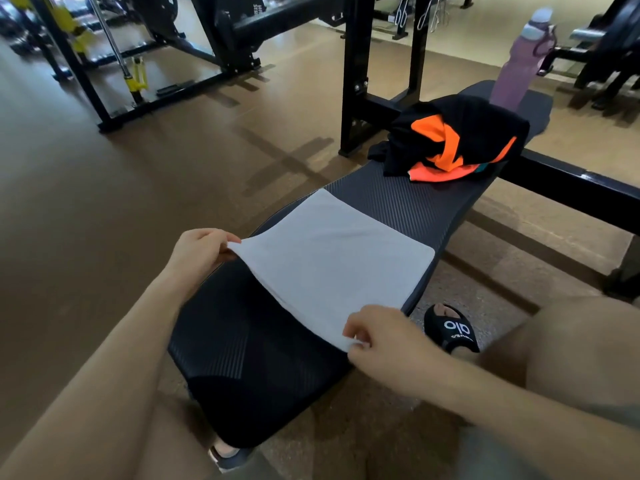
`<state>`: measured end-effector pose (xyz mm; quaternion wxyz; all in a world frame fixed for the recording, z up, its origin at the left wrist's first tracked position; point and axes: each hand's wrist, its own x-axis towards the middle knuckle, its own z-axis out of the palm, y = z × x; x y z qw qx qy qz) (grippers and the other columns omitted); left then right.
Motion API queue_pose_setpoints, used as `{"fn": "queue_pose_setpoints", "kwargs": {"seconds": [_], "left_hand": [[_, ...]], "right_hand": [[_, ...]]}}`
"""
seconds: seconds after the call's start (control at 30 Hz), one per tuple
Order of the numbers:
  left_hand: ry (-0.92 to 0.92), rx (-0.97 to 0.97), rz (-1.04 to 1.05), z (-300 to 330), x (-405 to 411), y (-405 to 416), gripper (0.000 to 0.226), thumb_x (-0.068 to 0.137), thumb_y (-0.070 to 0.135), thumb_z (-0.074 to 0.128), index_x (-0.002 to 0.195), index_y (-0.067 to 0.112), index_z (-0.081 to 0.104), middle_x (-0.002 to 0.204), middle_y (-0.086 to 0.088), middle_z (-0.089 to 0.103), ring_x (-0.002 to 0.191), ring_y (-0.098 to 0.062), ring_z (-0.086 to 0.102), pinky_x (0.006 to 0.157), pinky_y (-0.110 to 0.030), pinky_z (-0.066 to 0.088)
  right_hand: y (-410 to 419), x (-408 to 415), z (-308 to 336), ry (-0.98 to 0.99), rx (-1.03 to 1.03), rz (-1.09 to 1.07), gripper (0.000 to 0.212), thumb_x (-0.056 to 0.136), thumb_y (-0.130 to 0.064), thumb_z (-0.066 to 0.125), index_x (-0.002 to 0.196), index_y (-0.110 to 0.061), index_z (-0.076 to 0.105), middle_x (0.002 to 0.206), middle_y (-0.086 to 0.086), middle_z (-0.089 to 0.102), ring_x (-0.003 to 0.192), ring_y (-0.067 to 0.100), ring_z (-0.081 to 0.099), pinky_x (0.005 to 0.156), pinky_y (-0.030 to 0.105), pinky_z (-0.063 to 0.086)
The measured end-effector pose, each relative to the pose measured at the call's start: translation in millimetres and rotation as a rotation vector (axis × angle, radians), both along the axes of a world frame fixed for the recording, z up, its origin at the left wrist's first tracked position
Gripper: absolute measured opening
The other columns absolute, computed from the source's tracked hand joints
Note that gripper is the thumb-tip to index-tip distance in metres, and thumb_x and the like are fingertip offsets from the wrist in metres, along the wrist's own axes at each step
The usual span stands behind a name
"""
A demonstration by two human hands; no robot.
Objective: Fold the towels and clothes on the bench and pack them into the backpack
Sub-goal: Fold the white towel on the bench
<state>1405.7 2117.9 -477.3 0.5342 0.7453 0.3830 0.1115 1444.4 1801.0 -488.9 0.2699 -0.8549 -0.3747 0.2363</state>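
Note:
A white towel (pixel 329 258) lies folded on the middle of the black padded bench (pixel 408 202). Its near edge is lifted off the pad. My left hand (pixel 201 252) pinches the towel's near left corner, and my right hand (pixel 377 334) pinches its near right corner. Farther along the bench sits a crumpled black and orange garment (pixel 450 140). No backpack is in view.
A purple water bottle (pixel 516 67) stands upright at the far end of the bench, just behind the garment. A black rack frame (pixel 356 81) stands left of the bench's far end. My sandalled foot (pixel 450 327) is on the floor right of the bench.

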Motion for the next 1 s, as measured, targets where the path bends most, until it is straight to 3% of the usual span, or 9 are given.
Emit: {"fn": "queue_pose_setpoints", "kwargs": {"seconds": [0.1,0.2,0.33,0.4,0.5,0.57,0.67,0.83,1.0], "left_hand": [[-0.052,-0.126,0.004,8,15,-5,0.029,0.081,-0.003,0.052,0.093,0.000,0.078,0.106,-0.016,0.075,0.103,-0.026,0.072,0.102,-0.040,0.054],[0.071,0.166,-0.169,7,32,-10,0.019,0.086,0.011,0.067,0.100,0.018,0.079,0.107,0.000,0.074,0.106,-0.015,0.067,0.095,-0.031,0.054],[0.109,0.367,-0.320,2,84,-14,0.013,0.090,0.026,0.063,0.092,0.027,0.076,0.091,0.007,0.075,0.095,-0.016,0.069,0.088,-0.037,0.055],[0.142,0.439,-0.370,-1,114,-16,0.015,0.091,0.031,0.059,0.089,0.026,0.073,0.087,0.004,0.073,0.091,-0.018,0.068,0.084,-0.037,0.054],[0.189,0.535,-0.442,-10,154,-21,0.022,0.096,0.035,0.056,0.089,0.019,0.070,0.086,-0.006,0.069,0.081,-0.018,0.062,0.070,-0.031,0.047],[0.216,0.557,-0.455,-18,173,-23,0.026,0.098,0.036,0.055,0.088,0.015,0.067,0.080,-0.005,0.065,0.076,-0.017,0.057,0.067,-0.031,0.043],[0.250,0.555,-0.451,-30,188,-26,0.028,0.099,0.034,0.051,0.085,0.011,0.060,0.075,0.002,0.055,0.072,-0.015,0.050,0.065,-0.032,0.038],[0.237,0.546,-0.432,-41,190,-28,0.026,0.101,0.032,0.046,0.088,0.011,0.053,0.077,0.003,0.055,0.073,-0.014,0.049,0.064,-0.032,0.037],[0.167,0.503,-0.354,-47,185,-27,0.027,0.102,0.034,0.042,0.092,0.009,0.048,0.081,-0.003,0.052,0.073,-0.013,0.046,0.067,-0.034,0.037]], "right_hand": [[-14,43,11,0.085,0.054,-0.144,0.007,0.082,-0.020,0.059,0.083,-0.022,0.065,0.078,-0.007,0.062,0.070,0.003,0.054,0.058,0.013,0.039],[-24,90,15,0.097,0.014,-0.220,0.007,0.085,-0.018,0.063,0.081,-0.023,0.065,0.073,-0.010,0.060,0.067,0.003,0.054,0.055,0.013,0.036],[-29,146,11,0.317,-0.091,-0.310,0.005,0.087,-0.012,0.064,0.091,-0.013,0.066,0.072,0.003,0.064,0.058,0.012,0.060,0.055,0.023,0.052],[-31,168,4,0.342,-0.171,-0.312,0.009,0.084,-0.010,0.062,0.091,-0.008,0.066,0.076,0.010,0.064,0.065,0.021,0.061,0.061,0.030,0.054],[-32,190,-4,0.352,-0.239,-0.314,0.014,0.079,-0.007,0.059,0.084,0.005,0.059,0.074,0.012,0.056,0.063,0.025,0.055,0.055,0.030,0.049],[-33,201,-6,0.358,-0.290,-0.292,0.004,0.078,-0.007,0.056,0.078,-0.004,0.058,0.069,0.011,0.051,0.060,0.024,0.048,0.052,0.027,0.042],[-34,214,-7,0.351,-0.331,-0.276,0.008,0.082,-0.009,0.055,0.077,-0.005,0.060,0.065,0.009,0.052,0.057,0.024,0.048,0.050,0.023,0.040],[-40,226,-5,0.375,-0.288,-0.227,0.017,0.090,-0.013,0.051,0.087,-0.001,0.061,0.070,0.010,0.061,0.062,0.023,0.055,0.055,0.028,0.046],[-45,239,-6,0.330,-0.024,-0.327,0.016,0.091,-0.020,0.054,0.087,-0.007,0.062,0.071,0.006,0.069,0.063,0.019,0.060,0.062,0.034,0.050]]}}
